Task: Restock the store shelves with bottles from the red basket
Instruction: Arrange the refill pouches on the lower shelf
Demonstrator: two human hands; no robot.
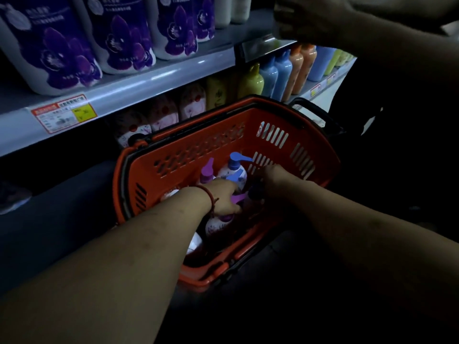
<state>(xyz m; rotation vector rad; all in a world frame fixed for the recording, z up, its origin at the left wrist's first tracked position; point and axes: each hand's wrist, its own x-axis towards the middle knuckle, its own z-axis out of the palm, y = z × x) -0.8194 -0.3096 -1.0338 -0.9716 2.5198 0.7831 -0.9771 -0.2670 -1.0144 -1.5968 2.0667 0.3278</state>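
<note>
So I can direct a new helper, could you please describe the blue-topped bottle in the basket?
Look into the red basket below the shelf edge. Beyond the left hand, a white bottle stands near the slotted far wall. It carries a blue pump, nozzle pointing right, whereas the bottle just left of it has a purple pump.

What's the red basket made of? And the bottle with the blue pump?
The red basket looks like moulded plastic, slightly glossy: its walls have neat rows of cut-out slots. The bottle with the blue pump seems plastic too, with a smooth white printed body and a shiny coloured pump head, though the dim light leaves the exact finish unsure.
</note>
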